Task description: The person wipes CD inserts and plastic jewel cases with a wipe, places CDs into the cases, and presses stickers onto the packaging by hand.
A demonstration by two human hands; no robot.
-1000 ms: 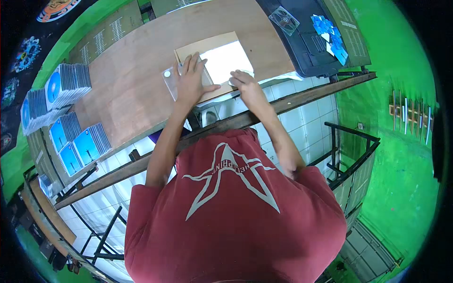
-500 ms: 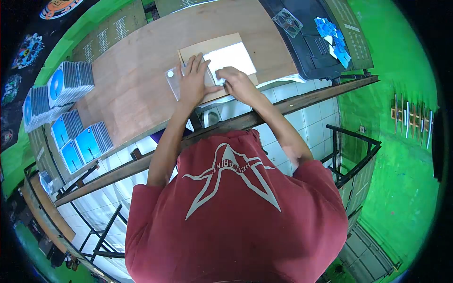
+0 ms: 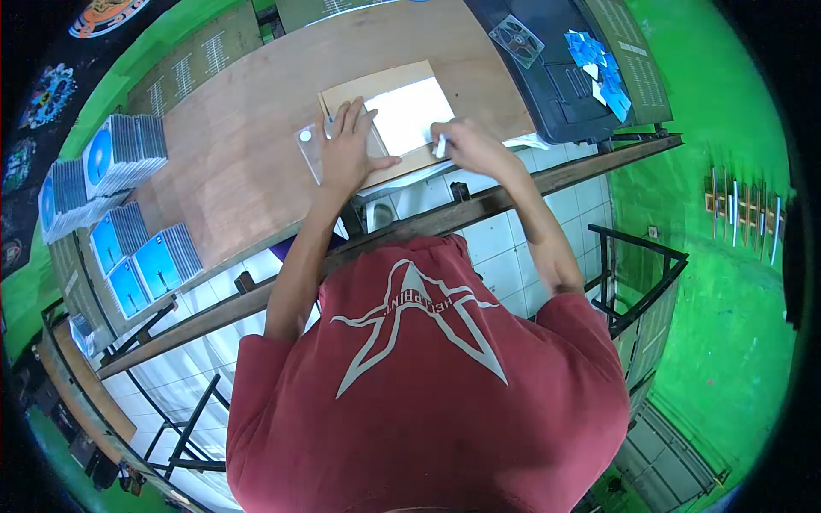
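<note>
My left hand lies flat with fingers spread. It presses a clear plastic plate that has a round white spot near one corner, beside the left edge of a white sheet of paper. Under the paper is a brown board, partly covered. My right hand is closed around a small white object, just right of the paper's lower corner. The fingers hide most of that object, so its kind does not show.
Stacks of CD cases with blue covers stand at the left end of the wooden table. On the right, a black case carries a clear disc case and blue paper scraps. A metal rail runs along the front.
My right hand has moved right, away from my left hand and past the paper's lower corner, with the white object in it. My left hand stays on the clear plate.
</note>
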